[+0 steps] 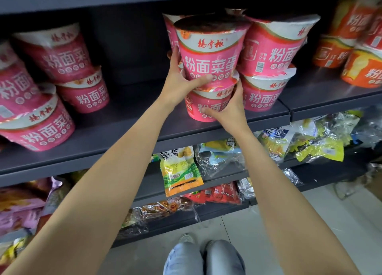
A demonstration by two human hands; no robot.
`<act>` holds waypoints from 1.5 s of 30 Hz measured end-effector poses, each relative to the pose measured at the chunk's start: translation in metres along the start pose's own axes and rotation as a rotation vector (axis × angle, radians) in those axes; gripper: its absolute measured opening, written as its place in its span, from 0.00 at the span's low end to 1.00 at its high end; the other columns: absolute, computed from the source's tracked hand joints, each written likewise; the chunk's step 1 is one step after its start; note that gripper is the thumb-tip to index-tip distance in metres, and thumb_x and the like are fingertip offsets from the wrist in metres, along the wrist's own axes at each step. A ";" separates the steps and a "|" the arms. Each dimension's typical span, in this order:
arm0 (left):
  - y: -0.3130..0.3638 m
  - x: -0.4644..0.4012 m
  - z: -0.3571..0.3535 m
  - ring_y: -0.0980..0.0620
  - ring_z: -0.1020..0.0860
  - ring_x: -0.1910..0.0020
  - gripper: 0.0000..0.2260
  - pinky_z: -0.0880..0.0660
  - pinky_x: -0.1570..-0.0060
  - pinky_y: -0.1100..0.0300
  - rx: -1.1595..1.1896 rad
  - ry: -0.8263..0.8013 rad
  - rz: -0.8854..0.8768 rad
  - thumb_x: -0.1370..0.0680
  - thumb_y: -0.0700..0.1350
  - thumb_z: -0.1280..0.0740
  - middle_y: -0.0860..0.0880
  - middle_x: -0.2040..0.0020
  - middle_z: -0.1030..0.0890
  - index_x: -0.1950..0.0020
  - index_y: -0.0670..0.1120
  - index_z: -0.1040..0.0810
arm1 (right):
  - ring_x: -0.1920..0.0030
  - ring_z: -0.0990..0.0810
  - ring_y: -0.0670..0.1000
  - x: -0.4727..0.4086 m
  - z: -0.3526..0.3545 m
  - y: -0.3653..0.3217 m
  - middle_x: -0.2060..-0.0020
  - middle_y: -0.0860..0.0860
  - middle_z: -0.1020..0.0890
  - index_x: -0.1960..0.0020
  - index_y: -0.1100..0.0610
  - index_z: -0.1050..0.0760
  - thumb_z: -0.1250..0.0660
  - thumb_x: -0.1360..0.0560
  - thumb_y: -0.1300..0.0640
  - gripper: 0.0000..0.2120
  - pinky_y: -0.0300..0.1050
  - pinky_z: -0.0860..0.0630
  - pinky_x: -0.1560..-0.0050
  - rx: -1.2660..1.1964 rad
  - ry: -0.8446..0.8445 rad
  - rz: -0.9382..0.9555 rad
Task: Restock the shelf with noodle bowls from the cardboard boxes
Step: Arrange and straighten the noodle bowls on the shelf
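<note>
Toward the left end of the shelf [128,117], a loose cluster of pink noodle bowls [62,55] is sitting, several tilted against one another and one lying close to the front edge. A bare stretch of shelf is being left between that cluster and the stack in the middle.

In the middle, an upper bowl [210,49] is being held on top of a lower bowl [206,107], which is standing just behind the shelf's front edge. The left hand [182,82] is gripping the upper bowl low on its side, with the fingers reaching round the far left wall and the thumb laid across the front. The right hand [231,107] is gripping the lower bowl, with the thumb pressed on its front and the fingers wrapped round its right side, beneath the lid rim.

These bowls are judged to be light, thin-walled and easily dented, with shrink film that is probably slick. They are best being held by the tapered wall under the rim, from both sides, rather than by the soft lid.

To the right, two more stacked bowls [268,68] are touching the held pair. At the far right, orange bowls [355,53] are being kept on the neighbouring section. No cardboard boxes are being shown.
</note>
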State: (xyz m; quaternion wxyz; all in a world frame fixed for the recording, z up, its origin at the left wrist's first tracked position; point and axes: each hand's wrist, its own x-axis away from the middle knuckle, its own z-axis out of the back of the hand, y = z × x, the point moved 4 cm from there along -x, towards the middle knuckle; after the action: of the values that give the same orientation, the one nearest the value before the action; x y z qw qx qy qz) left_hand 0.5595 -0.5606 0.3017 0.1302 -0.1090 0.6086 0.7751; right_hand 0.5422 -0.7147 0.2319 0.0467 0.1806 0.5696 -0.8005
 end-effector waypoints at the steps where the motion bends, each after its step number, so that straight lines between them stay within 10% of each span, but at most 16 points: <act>1: 0.003 -0.003 0.000 0.67 0.26 0.45 0.47 0.25 0.47 0.69 -0.013 -0.019 0.001 0.32 0.43 0.22 0.56 0.38 0.28 0.23 0.47 0.49 | 0.28 0.35 0.51 -0.003 -0.002 0.000 0.28 0.52 0.37 0.23 0.53 0.56 0.19 0.46 0.43 0.64 0.56 0.33 0.30 -0.034 -0.026 -0.004; 17: 0.002 0.006 -0.020 0.58 0.26 0.37 0.53 0.24 0.40 0.58 -0.022 0.285 -0.081 0.43 0.62 0.21 0.53 0.34 0.28 0.25 0.50 0.43 | 0.30 0.35 0.56 0.017 -0.026 -0.006 0.31 0.56 0.35 0.22 0.55 0.53 0.19 0.42 0.44 0.61 0.55 0.29 0.37 0.103 0.308 -0.019; 32: -0.003 -0.003 -0.016 0.57 0.26 0.38 0.53 0.24 0.41 0.59 -0.066 0.209 -0.061 0.41 0.60 0.21 0.54 0.35 0.29 0.25 0.50 0.46 | 0.33 0.29 0.52 0.011 -0.010 0.011 0.30 0.50 0.32 0.25 0.47 0.51 0.19 0.39 0.54 0.54 0.46 0.28 0.42 -0.044 0.169 -0.043; 45: 0.000 0.002 -0.016 0.58 0.26 0.38 0.52 0.24 0.41 0.59 -0.112 0.253 -0.047 0.41 0.61 0.21 0.55 0.34 0.28 0.25 0.50 0.45 | 0.26 0.40 0.54 0.013 -0.004 0.004 0.26 0.53 0.40 0.22 0.52 0.56 0.19 0.40 0.48 0.59 0.59 0.35 0.30 -0.012 0.111 0.019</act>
State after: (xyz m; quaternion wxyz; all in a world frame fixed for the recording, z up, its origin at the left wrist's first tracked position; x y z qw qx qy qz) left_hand 0.5579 -0.5760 0.2979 0.0644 -0.2272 0.5734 0.7845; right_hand 0.5317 -0.7106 0.2225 0.0235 0.2298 0.5743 -0.7854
